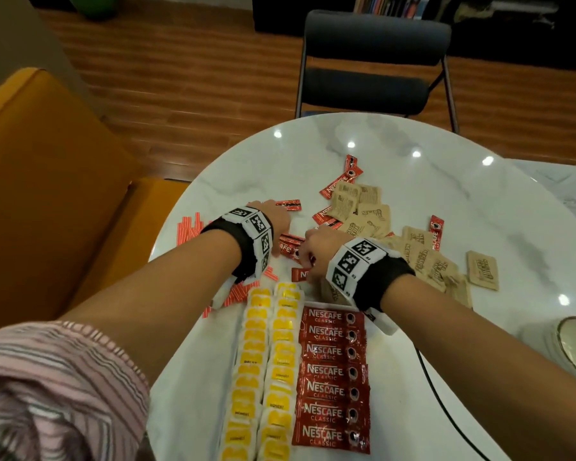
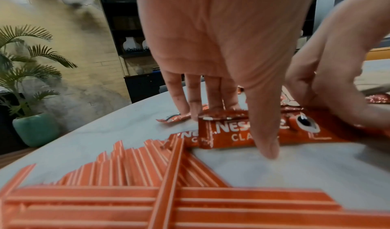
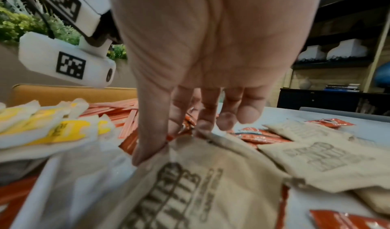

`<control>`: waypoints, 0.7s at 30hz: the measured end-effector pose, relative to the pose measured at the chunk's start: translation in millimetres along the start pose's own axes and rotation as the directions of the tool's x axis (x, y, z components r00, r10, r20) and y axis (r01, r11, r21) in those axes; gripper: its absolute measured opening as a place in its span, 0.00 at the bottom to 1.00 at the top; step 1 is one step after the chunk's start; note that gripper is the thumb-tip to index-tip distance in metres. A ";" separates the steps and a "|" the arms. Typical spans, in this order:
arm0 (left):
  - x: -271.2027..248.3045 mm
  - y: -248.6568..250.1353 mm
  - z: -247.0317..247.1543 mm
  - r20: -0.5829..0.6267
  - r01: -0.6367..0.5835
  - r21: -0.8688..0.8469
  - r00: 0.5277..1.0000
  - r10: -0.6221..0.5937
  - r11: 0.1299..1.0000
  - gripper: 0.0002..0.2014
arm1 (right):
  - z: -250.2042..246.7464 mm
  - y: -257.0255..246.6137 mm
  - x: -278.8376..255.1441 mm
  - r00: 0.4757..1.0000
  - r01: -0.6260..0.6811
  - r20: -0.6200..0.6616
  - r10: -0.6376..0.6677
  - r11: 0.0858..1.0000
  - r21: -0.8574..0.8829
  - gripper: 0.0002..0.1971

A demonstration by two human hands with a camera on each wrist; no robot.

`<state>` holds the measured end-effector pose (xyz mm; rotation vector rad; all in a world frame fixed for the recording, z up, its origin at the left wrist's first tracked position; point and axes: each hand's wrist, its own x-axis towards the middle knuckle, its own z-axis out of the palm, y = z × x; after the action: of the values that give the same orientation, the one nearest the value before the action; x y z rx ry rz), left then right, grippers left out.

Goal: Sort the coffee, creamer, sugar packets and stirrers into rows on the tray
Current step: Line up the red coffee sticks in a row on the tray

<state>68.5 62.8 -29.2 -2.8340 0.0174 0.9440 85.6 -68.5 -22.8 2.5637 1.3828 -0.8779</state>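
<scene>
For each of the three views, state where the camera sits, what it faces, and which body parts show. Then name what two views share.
Head: worn high, looking down at the table; both forearms, left hand, right hand.
Left wrist: low along the palm toward the red stirrers and Nescafe sachet; left fingers.
Right wrist: low along the palm over brown sugar packets; right fingers.
Shared: both wrist views show stirrers.

head looks down; wrist views close, sharing the table point(image 1: 429, 201).
</scene>
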 end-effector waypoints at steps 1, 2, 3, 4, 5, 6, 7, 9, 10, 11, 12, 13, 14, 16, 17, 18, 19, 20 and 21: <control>0.6 0.9 -1.0 0.026 -0.002 -0.016 1.000 0.002 1.000 0.22 | -0.1 3.3 -0.5 0.999 0.001 -0.037 0.001 0.998 0.060 0.06; 0.5 2.2 -1.8 0.044 -0.012 -0.023 0.999 0.013 1.000 0.19 | -1.9 6.3 -2.3 0.997 -0.009 -0.068 0.019 0.991 0.135 0.08; 0.5 4.1 -2.7 0.048 -0.025 -0.028 0.999 0.027 0.999 0.18 | -4.2 8.7 -4.7 0.994 -0.010 -0.106 0.032 0.978 0.207 0.09; 0.3 6.1 -2.2 0.042 -0.032 -0.022 0.999 0.033 0.999 0.18 | -7.9 10.1 -9.0 0.989 -0.009 -0.142 0.051 0.958 0.287 0.09; -0.6 8.5 -1.2 0.024 -0.035 -0.018 0.999 0.035 0.999 0.18 | -12.1 11.6 -13.9 0.981 0.001 -0.179 0.074 0.922 0.388 0.09; -0.6 10.6 0.5 0.000 -0.034 -0.014 0.999 0.034 0.999 0.19 | -16.5 12.4 -19.5 0.971 0.019 -0.220 0.099 0.876 0.482 0.08; -1.0 12.3 2.5 -0.020 -0.034 -0.007 0.999 0.034 0.999 0.20 | -20.6 12.9 -24.6 0.957 0.037 -0.259 0.129 0.833 0.551 0.08; -2.1 15.1 4.8 -0.028 -0.033 0.018 0.999 0.033 0.999 0.21 | -26.7 15.3 -33.1 0.922 0.061 -0.332 0.199 0.772 0.632 0.08; -1.7 16.2 6.0 -0.033 -0.036 0.027 0.999 0.036 0.999 0.20 | -29.2 17.0 -36.1 0.904 0.073 -0.360 0.230 0.748 0.660 0.09; -1.6 17.3 7.2 -0.042 -0.043 0.033 0.998 0.044 0.999 0.19 | -31.3 18.9 -39.3 0.886 0.082 -0.383 0.261 0.725 0.684 0.10; -2.0 18.5 8.2 -0.044 -0.047 0.038 0.998 0.049 0.998 0.19 | -32.5 20.8 -41.8 0.869 0.090 -0.400 0.291 0.703 0.706 0.12; -1.8 19.6 9.2 -0.040 -0.044 0.030 0.998 0.045 0.999 0.19 | -33.1 22.9 -44.2 0.854 0.092 -0.409 0.321 0.681 0.727 0.13; -2.3 20.3 9.9 -0.037 -0.035 0.009 0.999 0.035 0.999 0.19 | -33.2 24.8 -46.9 0.842 0.093 -0.410 0.349 0.655 0.750 0.13; -5.1 20.4 7.9 -0.066 -0.022 -0.057 0.998 0.018 0.998 0.18 | -31.5 27.6 -54.2 0.827 0.097 -0.393 0.402 0.586 0.804 0.11; -8.4 20.6 5.4 -0.085 -0.020 -0.098 0.996 0.012 0.995 0.17 | -29.8 28.8 -58.8 0.822 0.105 -0.377 0.427 0.538 0.836 0.10; -12.8 20.5 2.3 -0.101 -0.013 -0.146 0.995 -0.002 0.989 0.16 | -28.1 30.0 -63.4 0.818 0.111 -0.358 0.451 0.487 0.866 0.10; -18.0 20.4 -0.6 -0.118 -0.005 -0.195 0.993 -0.019 0.981 0.15 | -26.1 31.2 -67.8 0.814 0.112 -0.338 0.472 0.444 0.889 0.12; -23.8 20.3 -3.7 -0.136 0.006 -0.240 0.990 -0.040 0.971 0.14 | -24.1 31.9 -72.1 0.814 0.113 -0.319 0.485 0.407 0.907 0.15; -30.3 19.8 -6.5 -0.154 0.018 -0.279 0.986 -0.063 0.960 0.13 | -22.1 31.8 -76.3 0.815 0.120 -0.303 0.493 0.369 0.922 0.17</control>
<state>46.9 41.1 -8.8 -3.1478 -0.1671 0.7575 88.4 -135.5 30.2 4.0311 0.5340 -1.1468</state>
